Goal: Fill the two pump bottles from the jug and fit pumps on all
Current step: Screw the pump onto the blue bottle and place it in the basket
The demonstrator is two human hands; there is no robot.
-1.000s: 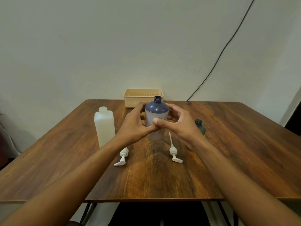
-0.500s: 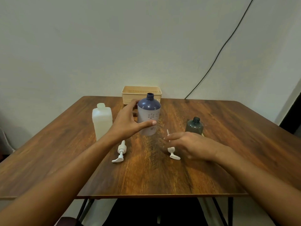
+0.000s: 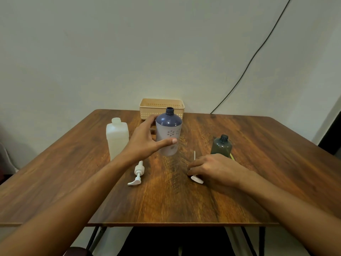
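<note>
A tall bottle [image 3: 168, 133] with a dark blue shoulder, pale flowered body and open neck stands mid-table. My left hand [image 3: 145, 143] grips it, thumb across the front and fingers behind. A small dark green bottle [image 3: 221, 145], also uncapped, stands to the right. My right hand [image 3: 212, 168] lies low on the table, its fingers closed round a white pump [image 3: 196, 177] whose tube sticks up behind the fingers. A second white pump [image 3: 137, 174] lies on the table below my left wrist. A translucent white jug [image 3: 117, 139] with open mouth stands at the left.
A beige perforated basket [image 3: 162, 106] sits at the table's far edge against the wall. A black cable [image 3: 249, 63] runs down the wall at the right. The wooden table [image 3: 166, 204] ends close to me.
My right hand left the blue bottle, dropped to the table and took hold of the right pump. My left hand kept its grip on the bottle.
</note>
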